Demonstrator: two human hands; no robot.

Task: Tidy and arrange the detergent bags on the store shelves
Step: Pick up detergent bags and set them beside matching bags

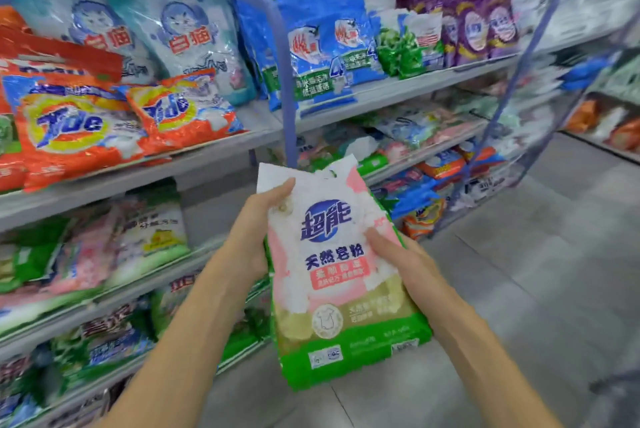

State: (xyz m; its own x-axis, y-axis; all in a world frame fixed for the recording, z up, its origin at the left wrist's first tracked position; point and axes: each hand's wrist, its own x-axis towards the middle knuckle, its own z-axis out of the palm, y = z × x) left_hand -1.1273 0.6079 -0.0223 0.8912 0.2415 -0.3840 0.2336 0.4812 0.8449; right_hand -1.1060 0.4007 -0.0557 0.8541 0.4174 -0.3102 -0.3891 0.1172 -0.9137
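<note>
Standing in a store aisle, we looked down at a grey tiled floor (554, 254) on our right and a run of pale metal shelves (214, 154) on our left, framed by blue posts (287, 81). At least 3 tiers showed on the near unit. Farther along, a second rack (606, 123) carried orange packs too blurred to count.

We held 1 detergent bag (332, 275), white and pink with a green base, upright in the air before the shelves, touching none of them. Our left hand (252, 230) gripped its upper left edge, thumb curled over the front. Our right hand (412, 268) gripped the right edge lower down, thumb laid across the front, the other fingers hidden behind.

On the upper tier at left lay 2 orange bags (65, 123) side by side, and behind them stood 2 teal-and-white bags (187, 29) with a cat face. Past the post we counted 2 blue bags (311, 50) facing front, a cluster of green bags (398, 50) we could not number, and at least 2 purple bags (478, 26). The lower tiers held heaps of green, pink and white packs, too blurred to count.
</note>
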